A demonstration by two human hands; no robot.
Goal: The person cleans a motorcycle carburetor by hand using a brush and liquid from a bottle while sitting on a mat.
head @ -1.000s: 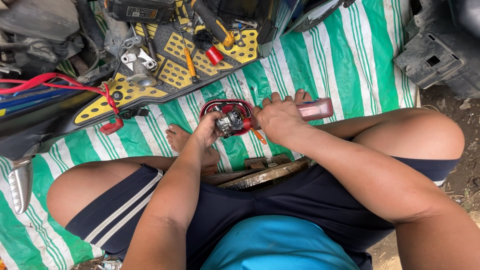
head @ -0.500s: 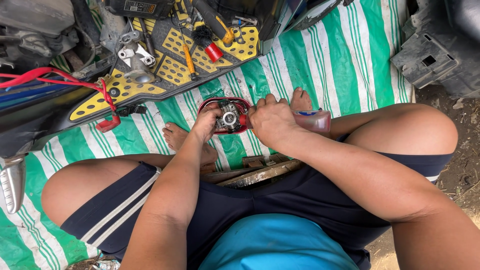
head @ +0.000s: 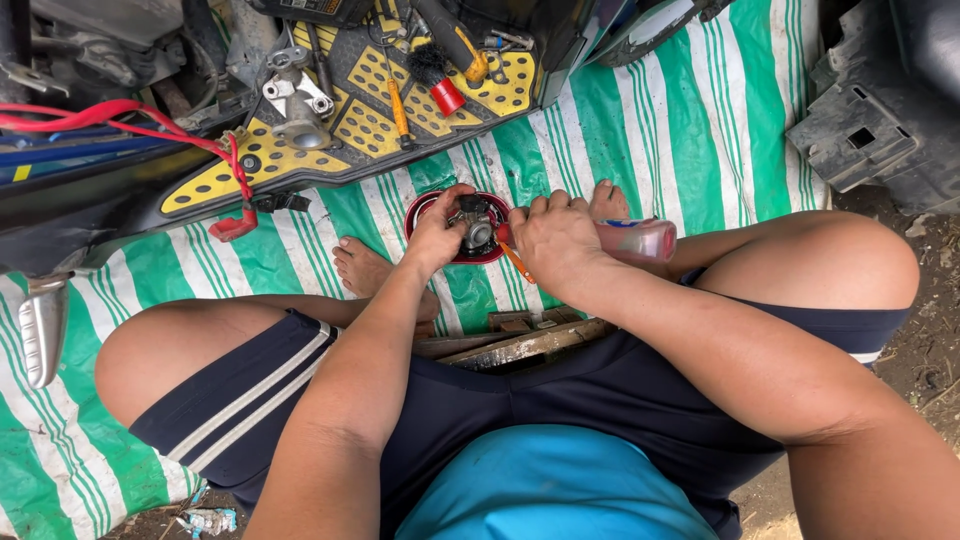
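Note:
I sit cross-legged on a green and white striped sheet [head: 640, 110]. My left hand [head: 440, 232] grips a small grey metal engine part [head: 474, 225] over a round red dish [head: 490, 252]. My right hand [head: 555, 240] is closed around a thin tool with an orange handle [head: 516, 263], its tip at the metal part. A pale pink plastic bottle [head: 640, 240] lies just right of that hand, resting by my foot. Most of the metal part is hidden by my fingers.
A scooter footboard with a yellow and black mat [head: 370, 120] lies ahead, carrying a metal casting [head: 292, 105], a red-tipped brush [head: 440, 85] and screwdrivers [head: 398, 100]. Red cables [head: 150, 125] run at the left. A black plastic panel [head: 860, 125] sits at the right. Wooden strips [head: 520, 342] lie under my legs.
The view has shifted slightly. My hands stay at the dish, and my right hand has turned a little over the metal part.

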